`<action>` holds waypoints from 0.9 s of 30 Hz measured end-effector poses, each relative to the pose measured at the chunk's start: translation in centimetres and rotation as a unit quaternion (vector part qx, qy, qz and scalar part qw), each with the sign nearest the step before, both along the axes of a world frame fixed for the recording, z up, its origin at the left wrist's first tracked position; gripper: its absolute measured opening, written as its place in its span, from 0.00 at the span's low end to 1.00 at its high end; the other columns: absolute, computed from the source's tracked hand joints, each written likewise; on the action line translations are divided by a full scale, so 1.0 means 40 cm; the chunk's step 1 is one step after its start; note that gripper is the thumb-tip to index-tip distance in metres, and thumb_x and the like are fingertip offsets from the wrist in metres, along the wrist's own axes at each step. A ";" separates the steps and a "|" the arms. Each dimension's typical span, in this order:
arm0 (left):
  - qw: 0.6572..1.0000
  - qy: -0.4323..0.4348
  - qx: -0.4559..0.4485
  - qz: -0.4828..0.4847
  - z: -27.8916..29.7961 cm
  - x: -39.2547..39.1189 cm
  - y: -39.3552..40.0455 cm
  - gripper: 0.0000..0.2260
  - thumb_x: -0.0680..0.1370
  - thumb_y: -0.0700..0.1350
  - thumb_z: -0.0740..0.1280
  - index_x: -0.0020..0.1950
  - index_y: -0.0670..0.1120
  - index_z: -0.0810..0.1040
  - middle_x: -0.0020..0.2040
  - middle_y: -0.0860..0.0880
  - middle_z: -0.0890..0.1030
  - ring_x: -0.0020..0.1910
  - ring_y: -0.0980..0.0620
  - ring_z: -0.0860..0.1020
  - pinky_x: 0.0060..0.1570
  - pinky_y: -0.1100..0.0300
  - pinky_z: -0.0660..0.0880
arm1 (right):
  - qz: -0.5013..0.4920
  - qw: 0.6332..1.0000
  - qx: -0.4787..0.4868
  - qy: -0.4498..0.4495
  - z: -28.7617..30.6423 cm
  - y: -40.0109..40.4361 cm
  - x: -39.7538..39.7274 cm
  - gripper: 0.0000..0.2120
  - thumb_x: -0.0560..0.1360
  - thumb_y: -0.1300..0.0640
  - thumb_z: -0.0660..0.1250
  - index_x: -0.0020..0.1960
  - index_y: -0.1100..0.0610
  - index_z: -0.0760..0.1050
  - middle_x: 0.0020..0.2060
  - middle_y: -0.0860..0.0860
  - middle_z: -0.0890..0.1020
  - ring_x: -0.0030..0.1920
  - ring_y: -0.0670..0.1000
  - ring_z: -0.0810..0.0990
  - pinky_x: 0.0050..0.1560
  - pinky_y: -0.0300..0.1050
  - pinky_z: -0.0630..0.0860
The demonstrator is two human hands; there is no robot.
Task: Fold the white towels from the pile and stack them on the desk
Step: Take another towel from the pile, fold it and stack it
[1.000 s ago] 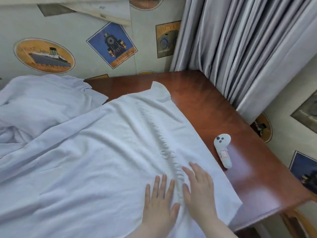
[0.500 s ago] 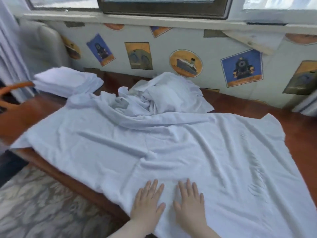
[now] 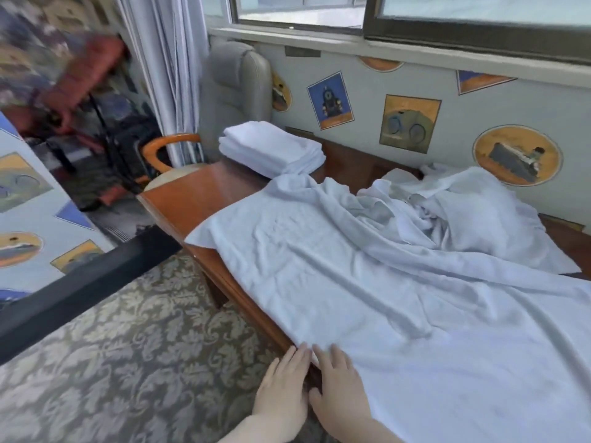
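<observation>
The big white towel (image 3: 399, 298) was spread over most of the wooden worktop (image 3: 195, 199), soft and creased, with its near edge hanging off the front. At 1 o'clock from it sat the rumpled pile (image 3: 454, 206), all folds and shadows. Up at 11 o'clock was the neat stack (image 3: 271, 148) of folded towels, squared off and thick-looking. Both grips were flat: the right hand (image 3: 342, 394) lay fingers straight on the towel's near edge, and the left hand (image 3: 281, 394) lay just beside it at the glossy worktop rim. The floor had patterned carpet (image 3: 128, 362).
</observation>
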State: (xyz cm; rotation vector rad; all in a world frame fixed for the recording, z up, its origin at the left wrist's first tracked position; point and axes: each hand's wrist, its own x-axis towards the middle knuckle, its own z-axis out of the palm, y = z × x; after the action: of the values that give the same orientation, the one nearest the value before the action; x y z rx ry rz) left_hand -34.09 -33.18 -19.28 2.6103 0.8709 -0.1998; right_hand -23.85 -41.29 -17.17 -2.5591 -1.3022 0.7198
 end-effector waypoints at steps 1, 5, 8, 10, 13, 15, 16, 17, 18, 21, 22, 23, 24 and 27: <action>1.000 0.004 -0.018 0.007 0.005 -0.024 0.048 0.31 0.81 0.47 0.57 0.80 0.56 0.45 0.78 0.60 0.37 0.78 0.60 0.41 0.75 0.60 0.44 | -0.023 1.000 0.003 -0.015 0.008 0.047 -0.026 0.38 0.72 0.51 0.62 0.79 0.47 0.51 0.79 0.52 0.50 0.78 0.52 0.50 0.75 0.46 0.54; 0.999 0.009 -0.036 0.015 0.027 -0.087 0.276 0.30 0.81 0.45 0.56 0.80 0.52 0.46 0.80 0.56 0.44 0.78 0.57 0.44 0.76 0.58 0.44 | -0.024 0.996 0.042 -0.081 0.015 0.226 -0.120 0.38 0.68 0.54 0.66 0.77 0.51 0.61 0.78 0.52 0.54 0.78 0.56 0.55 0.75 0.53 0.57; 0.996 0.002 -0.076 0.042 0.048 -0.124 0.414 0.27 0.83 0.45 0.54 0.81 0.51 0.49 0.80 0.55 0.48 0.79 0.56 0.47 0.77 0.57 0.46 | -0.040 0.997 0.033 -0.057 -0.008 0.319 -0.174 0.33 0.75 0.55 0.57 0.79 0.49 0.54 0.79 0.49 0.49 0.79 0.50 0.47 0.77 0.49 0.47; 0.990 -0.029 -0.113 0.080 0.056 -0.150 0.482 0.25 0.83 0.44 0.55 0.80 0.51 0.55 0.79 0.55 0.53 0.78 0.55 0.53 0.76 0.57 0.52 | -0.020 0.996 0.050 -0.065 -0.013 0.357 -0.202 0.30 0.76 0.55 0.55 0.78 0.49 0.56 0.78 0.46 0.53 0.78 0.47 0.50 0.77 0.44 0.47; 0.980 -0.090 -0.125 0.123 0.063 -0.146 0.591 0.21 0.82 0.42 0.56 0.76 0.51 0.64 0.75 0.56 0.63 0.73 0.55 0.63 0.72 0.57 0.61 | -0.014 0.996 0.083 -0.034 -0.008 0.430 -0.210 0.29 0.76 0.56 0.55 0.77 0.48 0.58 0.76 0.42 0.59 0.76 0.44 0.55 0.75 0.38 0.47; 0.980 -0.104 -0.118 0.125 0.066 -0.116 0.666 0.20 0.82 0.41 0.56 0.74 0.50 0.66 0.73 0.56 0.66 0.71 0.55 0.65 0.70 0.58 0.63 | -0.033 0.993 0.105 -0.039 -0.017 0.499 -0.199 0.28 0.78 0.55 0.56 0.78 0.49 0.57 0.75 0.42 0.60 0.75 0.44 0.56 0.75 0.38 0.48; 0.982 -0.102 -0.110 0.117 0.068 -0.101 0.704 0.20 0.82 0.41 0.56 0.74 0.50 0.66 0.73 0.56 0.66 0.71 0.55 0.65 0.69 0.58 0.64 | -0.045 0.992 0.109 -0.043 -0.023 0.542 -0.193 0.28 0.78 0.54 0.56 0.78 0.49 0.57 0.75 0.43 0.61 0.75 0.44 0.56 0.75 0.39 0.49; 0.985 -0.097 -0.101 0.105 0.069 -0.088 0.739 0.20 0.82 0.41 0.56 0.74 0.50 0.67 0.73 0.55 0.66 0.71 0.55 0.65 0.69 0.58 0.64 | -0.056 0.991 0.112 -0.047 -0.030 0.583 -0.189 0.27 0.79 0.52 0.56 0.78 0.49 0.57 0.76 0.44 0.61 0.75 0.45 0.57 0.76 0.40 0.50; 0.987 -0.091 -0.091 0.091 0.068 -0.080 0.772 0.20 0.81 0.41 0.56 0.74 0.50 0.67 0.73 0.55 0.66 0.72 0.55 0.65 0.69 0.59 0.64 | -0.070 0.990 0.117 -0.045 -0.038 0.626 -0.189 0.27 0.79 0.51 0.55 0.78 0.50 0.57 0.76 0.44 0.61 0.75 0.45 0.58 0.76 0.41 0.52; 0.995 -0.070 -0.049 0.046 0.067 -0.076 0.882 0.20 0.81 0.40 0.57 0.73 0.52 0.67 0.72 0.57 0.66 0.71 0.56 0.64 0.69 0.60 0.63 | -0.106 0.986 0.122 -0.049 -0.055 0.756 -0.186 0.28 0.78 0.51 0.57 0.77 0.50 0.59 0.75 0.46 0.62 0.74 0.47 0.61 0.73 0.43 0.59; 0.997 -0.063 -0.034 0.031 0.068 -0.079 0.925 0.20 0.81 0.41 0.57 0.72 0.53 0.68 0.72 0.57 0.67 0.71 0.57 0.64 0.69 0.60 0.62 | -0.110 0.986 0.113 -0.054 -0.056 0.795 -0.186 0.27 0.77 0.51 0.61 0.76 0.51 0.63 0.74 0.47 0.65 0.73 0.48 0.65 0.71 0.45 0.64; 0.998 -0.057 -0.019 0.016 0.065 -0.080 0.968 0.19 0.82 0.41 0.58 0.72 0.54 0.68 0.72 0.58 0.67 0.71 0.57 0.63 0.69 0.60 0.62 | -0.103 0.986 0.119 -0.062 -0.057 0.828 -0.186 0.27 0.74 0.52 0.67 0.72 0.52 0.70 0.71 0.48 0.71 0.70 0.50 0.71 0.67 0.47 0.70; 0.999 -0.053 -0.006 0.000 0.062 -0.081 1.006 0.19 0.82 0.42 0.58 0.71 0.56 0.69 0.72 0.59 0.66 0.72 0.58 0.63 0.69 0.60 0.61 | -0.095 0.983 0.131 -0.084 -0.055 0.854 -0.186 0.27 0.68 0.51 0.73 0.66 0.52 0.77 0.66 0.49 0.77 0.65 0.50 0.77 0.62 0.48 0.76; 0.998 -0.032 0.010 -0.046 0.057 -0.065 1.080 0.18 0.81 0.48 0.62 0.71 0.56 0.68 0.71 0.60 0.67 0.71 0.57 0.63 0.68 0.60 0.62 | -0.093 0.977 0.145 -0.126 -0.047 0.912 -0.173 0.27 0.59 0.49 0.80 0.57 0.51 0.82 0.56 0.46 0.83 0.55 0.48 0.83 0.51 0.44 0.81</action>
State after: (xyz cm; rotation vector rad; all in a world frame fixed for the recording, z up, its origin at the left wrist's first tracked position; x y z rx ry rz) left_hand -36.70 10.02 -17.01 2.6630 0.7346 -0.1317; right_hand -30.79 -4.81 -19.07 -2.5397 -1.1156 0.1583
